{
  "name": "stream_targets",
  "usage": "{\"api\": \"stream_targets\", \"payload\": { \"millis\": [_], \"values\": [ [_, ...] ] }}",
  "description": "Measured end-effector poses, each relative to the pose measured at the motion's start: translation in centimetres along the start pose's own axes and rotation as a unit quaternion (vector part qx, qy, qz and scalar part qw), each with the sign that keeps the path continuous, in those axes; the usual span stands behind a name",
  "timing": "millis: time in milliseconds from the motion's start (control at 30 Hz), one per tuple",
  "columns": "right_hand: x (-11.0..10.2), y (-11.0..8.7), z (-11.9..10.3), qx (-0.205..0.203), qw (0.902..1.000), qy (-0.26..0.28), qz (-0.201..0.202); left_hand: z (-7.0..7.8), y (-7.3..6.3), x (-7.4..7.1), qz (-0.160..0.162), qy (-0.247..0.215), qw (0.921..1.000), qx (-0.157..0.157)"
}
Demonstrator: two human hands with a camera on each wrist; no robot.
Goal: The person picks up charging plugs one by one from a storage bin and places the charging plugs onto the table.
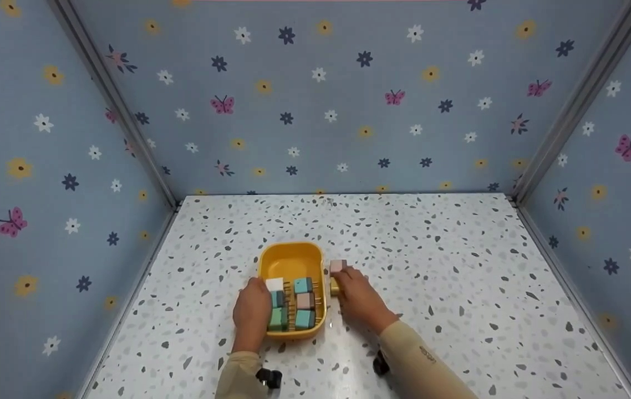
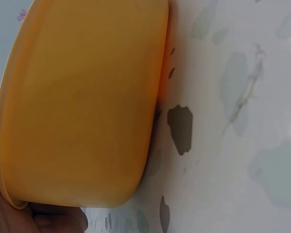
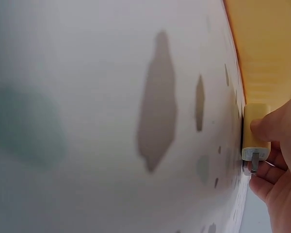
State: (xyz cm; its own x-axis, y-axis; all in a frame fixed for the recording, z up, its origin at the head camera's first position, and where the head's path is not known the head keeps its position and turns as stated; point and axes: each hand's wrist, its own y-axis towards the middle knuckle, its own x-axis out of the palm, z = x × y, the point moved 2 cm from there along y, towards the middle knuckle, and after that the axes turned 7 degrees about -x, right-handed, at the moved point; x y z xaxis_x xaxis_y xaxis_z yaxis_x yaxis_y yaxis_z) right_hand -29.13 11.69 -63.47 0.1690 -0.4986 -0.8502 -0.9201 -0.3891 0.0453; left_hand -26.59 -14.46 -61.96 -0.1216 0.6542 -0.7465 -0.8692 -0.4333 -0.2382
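Observation:
A yellow plastic bin [image 1: 291, 250] stands on the speckled table, holding several small two-tone plug chargers in two columns, with metal prongs pointing right. They include a white charger [image 1: 274, 284], a green charger [image 1: 278, 318] and a pink charger [image 1: 305, 301]. My left hand [image 1: 252, 308] grips the bin's left rim; its fingers are partly hidden. Outside the right wall, my right hand [image 1: 361, 296] pinches a yellow charger [image 3: 254, 126], its prong showing in the right wrist view. Another pink charger [image 1: 337, 266] is at the right fingertips; whether it is held is unclear.
The white speckled table [image 1: 432, 266] extends around the bin. Flowered blue panels [image 1: 315, 100] enclose the back and both sides, with grey metal posts [image 1: 121, 105] at the corners. A black strap piece [image 1: 269, 378] is by the left sleeve.

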Motion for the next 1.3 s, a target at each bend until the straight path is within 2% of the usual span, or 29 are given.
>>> {"api": "stream_targets", "payload": {
  "millis": [400,633,867,1033,1300],
  "values": [
    [-0.05,0.12,0.21,-0.038,0.9992,-0.009,0.011,-0.10,0.00,0.08,-0.007,-0.003,1.0000,-0.005],
    [0.10,0.47,0.53,-0.071,0.9970,-0.026,0.014,-0.12,-0.08,0.08,0.008,0.012,0.9997,0.021],
    [-0.02,0.71,0.60,-0.059,0.9980,-0.021,0.008,0.05,0.07,0.00,0.003,0.019,0.9997,0.016],
    [-0.20,0.71,0.49,-0.065,0.9974,-0.028,0.009,0.12,0.03,-0.08,0.009,0.024,0.9996,0.016],
    [-0.32,0.56,0.33,-0.055,0.9982,-0.019,0.010,0.00,-0.01,-0.01,0.004,0.016,0.9998,0.008]
  ]
}}
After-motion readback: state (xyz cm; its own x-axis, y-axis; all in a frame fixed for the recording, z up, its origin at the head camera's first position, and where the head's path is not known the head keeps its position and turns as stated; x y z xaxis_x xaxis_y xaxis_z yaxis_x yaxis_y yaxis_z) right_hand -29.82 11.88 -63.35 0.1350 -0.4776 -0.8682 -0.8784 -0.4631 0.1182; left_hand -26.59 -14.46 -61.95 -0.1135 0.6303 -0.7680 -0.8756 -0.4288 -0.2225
